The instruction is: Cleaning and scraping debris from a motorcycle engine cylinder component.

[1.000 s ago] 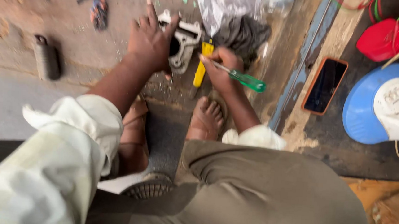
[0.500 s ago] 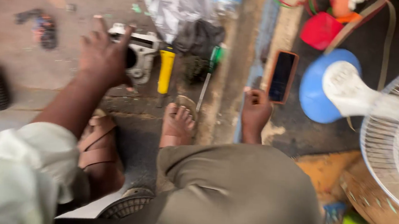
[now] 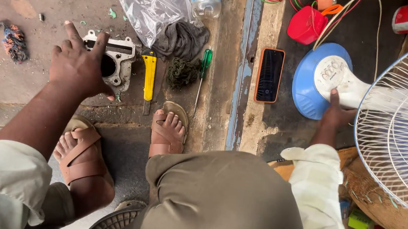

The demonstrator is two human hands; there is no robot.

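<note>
1. the left hand point(image 3: 77, 65) rests on a grey metal engine part point(image 3: 113, 61) lying on the concrete floor point(image 3: 37, 14), at about 10 o'clock in the head view. its fingers are spread and mostly straight, laid over the part's left side and its round bore, pressing down, not wrapped around it.
2. the right hand point(image 3: 336, 112) is at about 3 o'clock, gripping the white neck of a fan point(image 3: 342, 79) just where it rises from the blue round base point(image 3: 308, 89). the thumb points up along the neck; the other fingers are hidden behind it, so how far they close cannot be told.
3. the fan's white wire guard point(image 3: 402, 125) fills the right edge.
4. just to the 3 o'clock side of the engine part lies a yellow utility knife point(image 3: 148, 74), then a wad of dark fibre point(image 3: 182, 72), then a green-handled screwdriver point(image 3: 201, 78), all untouched.
5. a dark rag point(image 3: 181, 39) and a clear plastic bag point(image 3: 149, 6) sit at 12 o'clock of these.
6. a phone in an orange case point(image 3: 269, 75) lies between the screwdriver and the fan base.
7. two feet in brown sandals point(image 3: 166, 128) stand at the lower centre.
</note>
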